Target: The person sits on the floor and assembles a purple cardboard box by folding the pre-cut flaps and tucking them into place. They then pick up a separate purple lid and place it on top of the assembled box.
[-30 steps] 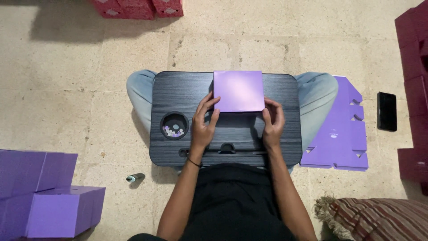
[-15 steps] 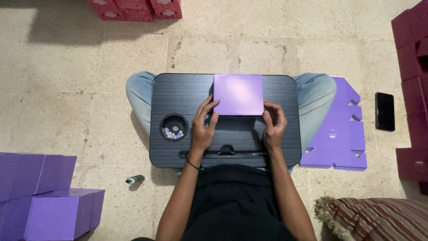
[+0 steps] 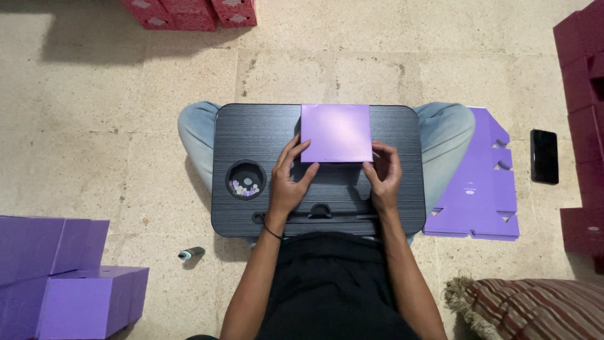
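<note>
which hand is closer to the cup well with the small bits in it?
Left. The left hand sits just right of the cup well in the picture, at the purple box. The right hand is beyond the left one, at the box's other corner.

This looks like a room at home used for box folding. A person sits cross-legged on a beige stone tile floor (image 3: 126, 94) with a black lap desk (image 3: 264, 135) across the knees. Left of the desk stand purple boxes (image 3: 63, 277), right lie flat purple cutouts (image 3: 478, 189), beyond them maroon boxes (image 3: 582, 82). A striped cushion (image 3: 535, 308) lies nearby.
</note>
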